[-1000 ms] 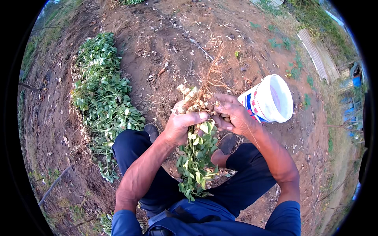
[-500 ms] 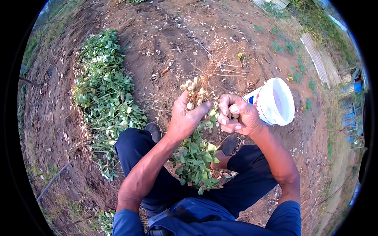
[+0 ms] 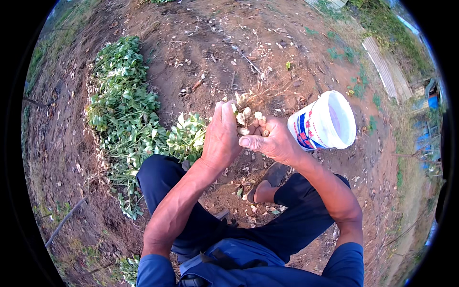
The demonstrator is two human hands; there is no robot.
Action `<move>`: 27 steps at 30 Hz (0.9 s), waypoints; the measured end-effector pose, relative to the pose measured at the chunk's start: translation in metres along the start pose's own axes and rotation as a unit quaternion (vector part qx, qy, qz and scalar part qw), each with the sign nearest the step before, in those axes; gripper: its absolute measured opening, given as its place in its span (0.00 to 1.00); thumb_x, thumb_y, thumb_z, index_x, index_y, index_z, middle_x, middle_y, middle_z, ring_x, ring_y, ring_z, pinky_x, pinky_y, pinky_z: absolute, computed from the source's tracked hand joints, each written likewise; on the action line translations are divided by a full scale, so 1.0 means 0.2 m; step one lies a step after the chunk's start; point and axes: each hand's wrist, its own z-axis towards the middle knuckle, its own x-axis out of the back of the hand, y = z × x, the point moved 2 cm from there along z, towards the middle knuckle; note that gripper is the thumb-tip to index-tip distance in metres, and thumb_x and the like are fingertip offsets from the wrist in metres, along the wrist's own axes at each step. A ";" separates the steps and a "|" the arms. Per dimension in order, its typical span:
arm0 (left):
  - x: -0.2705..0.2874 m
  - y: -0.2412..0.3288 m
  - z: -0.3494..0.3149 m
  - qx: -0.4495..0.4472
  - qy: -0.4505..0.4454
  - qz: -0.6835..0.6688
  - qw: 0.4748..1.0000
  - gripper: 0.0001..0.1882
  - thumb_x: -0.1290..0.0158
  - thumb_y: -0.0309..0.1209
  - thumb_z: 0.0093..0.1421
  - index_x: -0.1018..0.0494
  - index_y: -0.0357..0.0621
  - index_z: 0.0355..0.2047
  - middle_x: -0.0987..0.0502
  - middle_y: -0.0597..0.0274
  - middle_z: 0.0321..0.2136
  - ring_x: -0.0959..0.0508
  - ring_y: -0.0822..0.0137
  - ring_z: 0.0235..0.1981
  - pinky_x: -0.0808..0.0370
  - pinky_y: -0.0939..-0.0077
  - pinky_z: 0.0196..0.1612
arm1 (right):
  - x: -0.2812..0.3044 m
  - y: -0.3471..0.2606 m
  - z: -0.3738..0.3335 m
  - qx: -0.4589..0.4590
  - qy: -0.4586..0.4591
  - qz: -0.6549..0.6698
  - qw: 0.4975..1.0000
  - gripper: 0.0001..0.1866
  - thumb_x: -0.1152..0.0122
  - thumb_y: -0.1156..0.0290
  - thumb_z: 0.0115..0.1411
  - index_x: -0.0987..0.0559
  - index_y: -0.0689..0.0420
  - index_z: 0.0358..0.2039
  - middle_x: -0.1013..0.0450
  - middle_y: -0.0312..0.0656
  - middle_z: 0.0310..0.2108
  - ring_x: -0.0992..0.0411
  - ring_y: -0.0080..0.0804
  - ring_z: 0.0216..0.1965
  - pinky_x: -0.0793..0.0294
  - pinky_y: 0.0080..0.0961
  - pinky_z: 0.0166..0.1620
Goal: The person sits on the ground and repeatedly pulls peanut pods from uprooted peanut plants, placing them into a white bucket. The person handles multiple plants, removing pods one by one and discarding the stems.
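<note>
Both hands are together in front of me over the soil. My left hand [image 3: 221,136] is closed round the stem of a peanut plant, and its leafy top [image 3: 188,137] sticks out on the hand's left side. Pale peanut pods [image 3: 246,115] and thin roots show between the two hands. My right hand [image 3: 277,141] is curled under and around some of these pods, its thumb stretched toward the left hand; how many pods lie in its palm is hidden.
A white bucket [image 3: 302,129] with blue and red print stands tilted just right of my right hand. Along the left lies a long heap of pulled peanut plants [image 3: 124,95]. Dry roots [image 3: 267,88] lie beyond my hands. My sandalled foot [image 3: 264,191] rests below them.
The plant's leafy top has swung from hanging below my hands to the left side. My left hand has turned upright, and my right hand has moved left, in against the pods.
</note>
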 end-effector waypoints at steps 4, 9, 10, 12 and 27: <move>-0.03 -0.03 -0.04 -0.006 -0.019 -0.014 1.000 0.30 0.32 0.25 0.50 0.35 0.36 0.50 0.32 0.45 0.38 0.27 0.41 0.36 0.27 0.53 0.39 | -0.03 -0.03 0.00 -0.053 0.006 0.103 0.993 0.19 0.30 0.54 0.64 0.20 0.58 0.41 0.27 0.29 0.28 0.32 0.15 0.27 0.32 0.18 0.30; 0.04 0.02 0.02 0.107 -0.160 -0.172 0.966 0.29 0.41 0.19 0.52 0.31 0.35 0.56 0.22 0.53 0.44 0.21 0.62 0.46 0.24 0.66 0.48 | 0.11 0.06 -0.02 -0.086 -0.041 0.145 0.985 0.14 0.37 0.61 0.65 0.21 0.61 0.37 0.28 0.36 0.21 0.37 0.13 0.17 0.41 0.14 0.19; 0.05 0.02 0.02 0.124 -0.183 -0.244 0.944 0.28 0.40 0.19 0.52 0.31 0.36 0.56 0.21 0.55 0.44 0.21 0.62 0.45 0.24 0.66 0.48 | 0.14 0.07 -0.02 -0.092 -0.038 0.169 0.981 0.14 0.39 0.62 0.64 0.22 0.61 0.40 0.27 0.36 0.22 0.38 0.13 0.16 0.42 0.13 0.18; 0.06 0.02 0.02 0.154 -0.225 -0.384 0.882 0.27 0.38 0.20 0.53 0.30 0.38 0.55 0.20 0.57 0.44 0.20 0.63 0.43 0.23 0.66 0.48 | 0.17 0.06 -0.01 -0.102 -0.031 0.215 0.971 0.16 0.41 0.64 0.63 0.23 0.62 0.45 0.26 0.38 0.23 0.39 0.13 0.14 0.43 0.11 0.16; 0.09 0.00 -0.01 0.157 -0.222 -0.462 0.844 0.18 0.43 0.37 0.69 0.24 0.37 0.52 0.20 0.65 0.41 0.22 0.72 0.41 0.25 0.73 0.46 | 0.13 -0.05 -0.08 -0.046 -0.130 0.191 0.972 0.22 0.45 0.61 0.67 0.24 0.65 0.53 0.24 0.41 0.26 0.41 0.12 0.13 0.42 0.10 0.17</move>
